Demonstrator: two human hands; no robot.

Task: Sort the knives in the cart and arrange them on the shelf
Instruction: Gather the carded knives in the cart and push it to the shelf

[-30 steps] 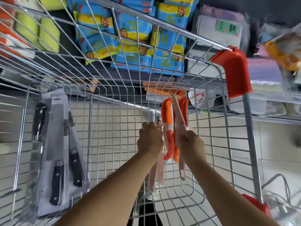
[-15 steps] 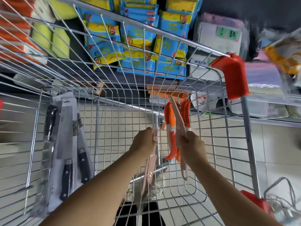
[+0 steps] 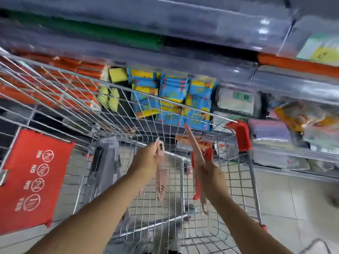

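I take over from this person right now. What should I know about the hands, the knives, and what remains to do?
Left hand: grips one pink knife, over the cart.
Right hand: grips a second pink knife together with orange knives.
Packaged black-handled knives lean against the cart's left wall.
Done: pink and orange knives picked up.
To do: place them on the shelf, then the black-handled ones. Whether any knife is already shelved is not visible.
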